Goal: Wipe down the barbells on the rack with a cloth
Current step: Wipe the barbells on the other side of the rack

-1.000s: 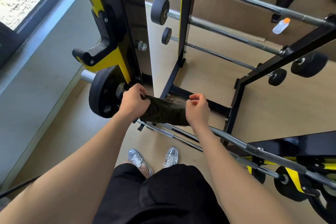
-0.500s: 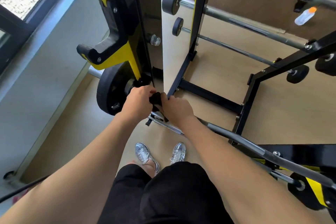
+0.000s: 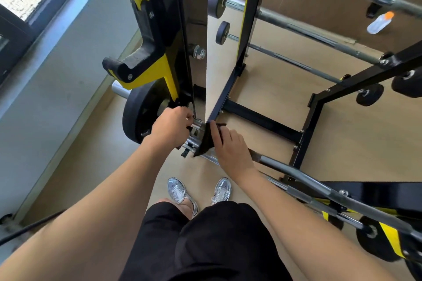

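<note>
While my left hand [image 3: 170,126] clenches the barbell [image 3: 296,174] just beside the weight plate [image 3: 139,118], my right hand [image 3: 230,146] lays its fingers over the cloth [image 3: 206,141], draped on the bar slightly further from the plate. I cannot tell whether a thumb pinches underneath. The cloth looks soft and limp, best bunched around the stiff steel. A bottle [image 3: 380,23] lies far from the plate, contents unreadable.

Upright [image 3: 166,18] and weight plate [image 3: 134,118] blocking the left, barbell [image 3: 294,174] slanting across near right, left hand [image 3: 170,129], right hand [image 3: 230,150] and cloth [image 3: 206,141] crowding its left end, open floor [image 3: 354,139] behind it, base crossbar [image 3: 262,120] and racked bars [image 3: 296,28] closing the far side.
</note>
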`<state>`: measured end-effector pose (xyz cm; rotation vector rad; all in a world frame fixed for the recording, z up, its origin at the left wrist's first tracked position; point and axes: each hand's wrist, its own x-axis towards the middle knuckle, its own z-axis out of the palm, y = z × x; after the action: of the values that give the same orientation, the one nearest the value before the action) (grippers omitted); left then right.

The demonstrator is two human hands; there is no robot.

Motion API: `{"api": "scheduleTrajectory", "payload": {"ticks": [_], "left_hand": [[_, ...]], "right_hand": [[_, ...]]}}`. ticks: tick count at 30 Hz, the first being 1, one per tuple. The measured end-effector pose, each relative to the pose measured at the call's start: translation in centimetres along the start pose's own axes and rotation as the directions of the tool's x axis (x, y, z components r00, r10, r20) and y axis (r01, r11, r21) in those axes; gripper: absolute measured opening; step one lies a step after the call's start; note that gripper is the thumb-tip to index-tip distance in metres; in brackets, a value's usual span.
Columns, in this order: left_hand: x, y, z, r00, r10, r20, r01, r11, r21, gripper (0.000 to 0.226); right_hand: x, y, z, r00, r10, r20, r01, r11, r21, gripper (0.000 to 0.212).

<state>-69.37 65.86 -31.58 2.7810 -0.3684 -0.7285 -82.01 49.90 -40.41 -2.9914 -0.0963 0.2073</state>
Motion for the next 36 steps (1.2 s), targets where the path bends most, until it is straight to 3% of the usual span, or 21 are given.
{"api": "scheduleTrajectory", "payload": {"ticks": [3,5,8,11,14,16,19,22,24,25,27,29,31,34,36], "left_hand": [[-0.1,1.1,-0.5,1.000,0.002,0.015,-0.003,0.998,0.068,0.032],[-0.3,1.7,-0.8,1.000,-0.004,0.023,0.002,0.995,0.100,0.030],[-0.7,2.1,-0.7,0.999,-0.022,0.035,0.018,0.991,0.130,0.035],[-0.8,2.5,-0.8,0.999,-0.039,0.034,0.033,0.987,0.160,0.028],[-0.8,3.5,-1.2,0.997,-0.060,0.048,0.050,0.980,0.191,0.016],[-0.7,4.2,-1.5,0.995,-0.072,0.064,0.057,0.976,0.208,0.015],[-0.7,5.1,-1.8,0.993,-0.088,0.084,0.069,0.976,0.208,0.014],[-1.0,6.0,-1.6,0.994,-0.058,0.089,0.035,0.969,0.245,0.015],[-1.2,6.5,-1.2,0.997,-0.028,0.077,0.005,0.960,0.278,0.016],[-1.2,6.7,-1.1,0.997,-0.023,0.080,-0.002,0.955,0.298,0.020],[-1.3,7.0,-0.8,0.995,-0.023,0.095,-0.009,0.947,0.321,0.025],[-1.4,7.2,-0.7,0.995,-0.026,0.094,-0.005,0.948,0.319,0.027],[-1.4,7.0,-0.6,0.996,-0.025,0.088,-0.004,0.946,0.323,0.027],[-1.4,6.8,-0.7,0.997,-0.023,0.079,-0.003,0.950,0.312,0.027],[-1.4,6.8,-0.7,0.997,-0.024,0.076,-0.001,0.950,0.312,0.025]], "right_hand": [[2.5,0.3,-1.0,0.990,-0.008,0.138,0.014,0.999,-0.039,0.050],[4.4,1.4,-2.4,0.968,-0.011,0.252,-0.038,0.981,0.192,0.048],[5.4,1.9,-3.9,0.936,0.031,0.351,-0.209,0.850,0.483,0.054],[3.2,1.2,-2.3,0.982,0.087,0.168,-0.148,0.907,0.395,0.034],[-2.1,3.1,-0.5,0.999,0.037,0.028,-0.042,0.982,0.183,0.053],[-4.4,4.7,-0.5,0.995,0.034,0.090,-0.037,0.999,0.026,0.059],[-3.4,4.2,-2.2,0.955,0.161,0.248,-0.140,0.985,-0.102,0.031],[1.0,3.6,-4.1,0.838,0.248,0.486,-0.270,0.962,-0.025,0.026],[3.0,4.3,-4.6,0.764,0.185,0.618,-0.302,0.949,0.090,0.027],[3.2,4.4,-4.6,0.764,0.146,0.628,-0.320,0.932,0.172,0.027],[1.7,4.2,-3.9,0.841,0.113,0.529,-0.328,0.884,0.333,0.014],[-1.2,4.0,-2.8,0.936,0.147,0.319,-0.237,0.935,0.265,0.025],[-3.2,3.9,-2.3,0.971,0.117,0.207,-0.155,0.972,0.176,0.043],[-5.0,4.9,-2.8,0.950,0.178,0.255,-0.192,0.981,0.031,0.046],[-6.4,6.2,-4.0,0.840,0.357,0.408,-0.336,0.934,-0.125,0.039]]}}
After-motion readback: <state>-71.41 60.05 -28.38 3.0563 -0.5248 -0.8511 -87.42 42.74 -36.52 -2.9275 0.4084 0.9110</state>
